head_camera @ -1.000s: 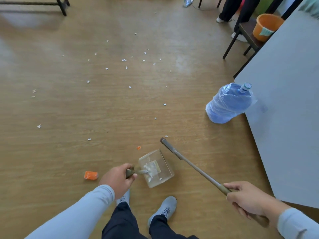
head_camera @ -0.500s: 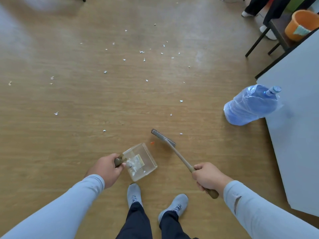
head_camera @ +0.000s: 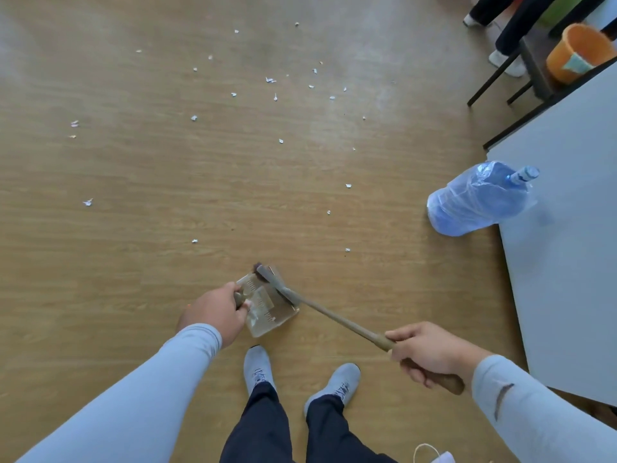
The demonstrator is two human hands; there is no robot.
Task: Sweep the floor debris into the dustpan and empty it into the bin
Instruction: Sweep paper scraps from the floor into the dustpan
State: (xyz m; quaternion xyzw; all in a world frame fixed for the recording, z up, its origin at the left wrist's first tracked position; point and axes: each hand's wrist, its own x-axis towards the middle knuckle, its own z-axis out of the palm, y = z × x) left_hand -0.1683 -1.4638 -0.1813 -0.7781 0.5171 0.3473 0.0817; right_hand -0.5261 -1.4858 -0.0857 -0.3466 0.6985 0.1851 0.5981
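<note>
dustpan (head_camera: 267, 304) holds white scraps, brush (head_camera: 277, 285) head inside.

The floor (head_camera: 140, 208) looks like wood-grain laminate, tan and smooth, with a soft sheen where light falls toward its far edge. Scattered on it are white scraps (head_camera: 87, 202) that look like torn paper. The dustpan (head_camera: 267, 309) is clear, glossy plastic with a dull brownish handle. The brush (head_camera: 320, 309) has a matt brown stick that looks like wood. The water jug (head_camera: 477, 198) is translucent blue plastic, shiny and crinkled. The counter (head_camera: 567, 262) at the right has a smooth, matt grey top. The bucket (head_camera: 577, 51) is orange plastic. The sleeves (head_camera: 140, 396) are smooth, pale blue cloth.
</note>
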